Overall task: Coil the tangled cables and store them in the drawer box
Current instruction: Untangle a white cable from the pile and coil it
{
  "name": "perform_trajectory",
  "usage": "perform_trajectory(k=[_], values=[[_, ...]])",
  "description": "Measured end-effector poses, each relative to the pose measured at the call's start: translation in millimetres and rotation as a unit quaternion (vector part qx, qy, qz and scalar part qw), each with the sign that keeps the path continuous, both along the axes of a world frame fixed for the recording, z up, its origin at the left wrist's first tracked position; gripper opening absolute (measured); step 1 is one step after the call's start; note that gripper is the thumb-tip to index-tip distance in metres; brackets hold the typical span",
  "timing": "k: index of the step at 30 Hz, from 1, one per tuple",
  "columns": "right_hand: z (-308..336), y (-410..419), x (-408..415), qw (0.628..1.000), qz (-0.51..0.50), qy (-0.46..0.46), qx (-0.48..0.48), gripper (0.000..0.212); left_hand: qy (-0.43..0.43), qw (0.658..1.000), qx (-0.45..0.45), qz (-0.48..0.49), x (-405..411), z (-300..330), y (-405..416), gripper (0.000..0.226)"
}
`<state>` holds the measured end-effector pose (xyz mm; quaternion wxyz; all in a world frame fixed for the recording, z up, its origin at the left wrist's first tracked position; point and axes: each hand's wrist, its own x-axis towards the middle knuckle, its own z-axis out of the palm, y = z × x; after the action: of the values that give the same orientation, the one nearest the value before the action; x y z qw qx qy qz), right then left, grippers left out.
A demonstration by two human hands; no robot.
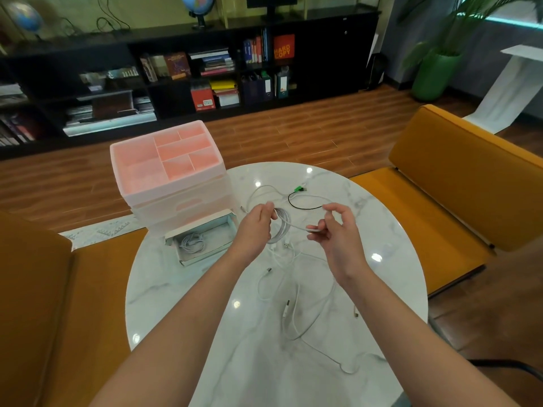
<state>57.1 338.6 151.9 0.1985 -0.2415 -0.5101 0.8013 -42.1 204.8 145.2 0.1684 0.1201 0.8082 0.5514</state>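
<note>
My left hand grips a coil of white cable held above the round marble table. My right hand pinches the loose end of that same cable a little to the right. Several more white cables lie tangled on the table below my hands. A black cable with a green plug lies beyond them. The white drawer box stands at the table's left rear; its lowest drawer is pulled out and holds one coiled white cable.
Orange seats flank the table left and right. The drawer box's top tray has pink compartments. A dark bookshelf lines the far wall and a green plant pot stands at the right.
</note>
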Motion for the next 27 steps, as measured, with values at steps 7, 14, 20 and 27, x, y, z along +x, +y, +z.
perform_trajectory(k=[7, 14, 20, 27], values=[[-8.3, 0.3, 0.6, 0.953, 0.1, -0.144, 0.248, 0.027, -0.098, 0.995, 0.035, -0.006, 1.2, -0.3, 1.2, 0.034], [-26.2, 2.7, -2.5, 0.873, 0.088, -0.195, 0.439, 0.017, -0.213, 0.965, 0.144, -0.049, 0.9, 4.9, -7.1, 0.03], [-35.4, 4.9, -2.6, 0.82, 0.065, -0.196, 0.533, 0.033, -0.209, 0.968, 0.134, -0.034, 2.7, 4.7, -5.3, 0.019], [-29.9, 4.5, -10.3, 0.972, 0.044, -0.134, 0.189, 0.029, -0.186, 0.977, 0.107, -0.014, 7.8, -2.9, 0.3, 0.024]])
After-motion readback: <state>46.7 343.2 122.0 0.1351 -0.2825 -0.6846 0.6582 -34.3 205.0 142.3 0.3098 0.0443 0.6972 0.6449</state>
